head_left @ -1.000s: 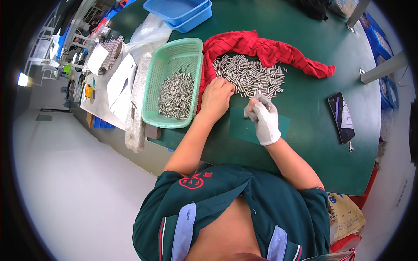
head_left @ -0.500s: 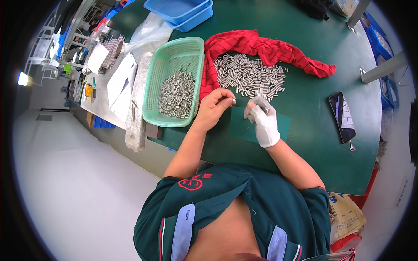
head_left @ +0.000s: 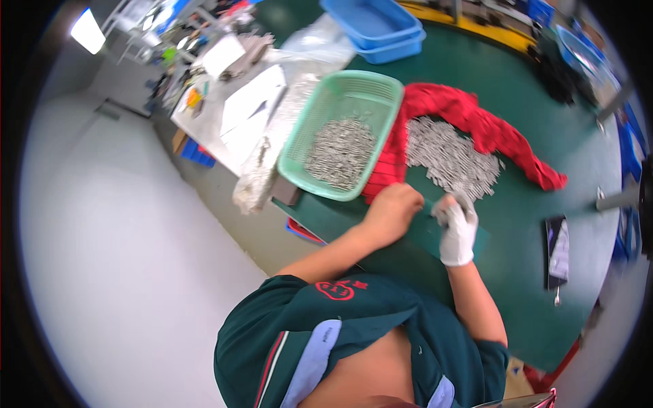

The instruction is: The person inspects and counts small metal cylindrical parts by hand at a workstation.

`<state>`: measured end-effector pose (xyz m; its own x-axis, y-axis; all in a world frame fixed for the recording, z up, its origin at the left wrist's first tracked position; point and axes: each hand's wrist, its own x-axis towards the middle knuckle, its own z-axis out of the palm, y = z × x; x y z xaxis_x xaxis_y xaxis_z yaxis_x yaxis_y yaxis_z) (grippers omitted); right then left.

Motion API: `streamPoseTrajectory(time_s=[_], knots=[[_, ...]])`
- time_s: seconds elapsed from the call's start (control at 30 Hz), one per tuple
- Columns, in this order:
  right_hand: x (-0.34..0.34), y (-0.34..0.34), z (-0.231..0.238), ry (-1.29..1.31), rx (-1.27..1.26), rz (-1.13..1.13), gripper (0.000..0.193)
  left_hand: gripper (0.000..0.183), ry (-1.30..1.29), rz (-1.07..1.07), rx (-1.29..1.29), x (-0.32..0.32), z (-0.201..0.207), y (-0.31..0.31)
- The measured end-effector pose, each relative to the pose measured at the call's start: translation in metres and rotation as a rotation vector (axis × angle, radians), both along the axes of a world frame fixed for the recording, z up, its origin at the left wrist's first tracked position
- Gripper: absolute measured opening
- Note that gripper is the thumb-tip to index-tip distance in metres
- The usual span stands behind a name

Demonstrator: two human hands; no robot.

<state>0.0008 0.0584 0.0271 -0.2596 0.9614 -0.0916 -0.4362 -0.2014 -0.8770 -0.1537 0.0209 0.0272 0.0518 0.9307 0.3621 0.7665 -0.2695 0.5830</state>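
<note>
The pins (head_left: pixel 452 158) lie heaped on the bench (head_left: pixel 524 299) beside the red cloth (head_left: pixel 432 96), with more in the basket (head_left: pixel 294 148); each looks light, stiff and slick, apt to roll, best pinched mid-length. The left hand (head_left: pixel 390 212) and gloved right hand (head_left: pixel 458 230) have fingers curled, but blur hides whether either grip pinches a pin; I cannot tell

A bright light (head_left: pixel 88 30) shines at upper left; a white wall (head_left: pixel 109 238) meets grey floor (head_left: pixel 238 224).
</note>
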Motion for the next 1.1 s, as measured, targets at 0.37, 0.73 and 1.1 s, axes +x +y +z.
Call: streamPoseTrajectory(time_s=[0.37,0.73,1.1], knots=[[-0.005,0.005,0.003,0.092,0.052,0.042,0.017,0.016,0.234,0.038,0.118,-0.002,0.002,-0.014],[-0.002,-0.002,0.004,0.093,0.043,0.033,0.017,0.015,0.364,-0.155,0.010,0.006,-0.003,-0.012],[-0.004,0.009,0.005,0.082,0.024,0.051,0.016,0.022,0.135,-0.099,-0.001,-0.015,0.003,-0.008]])
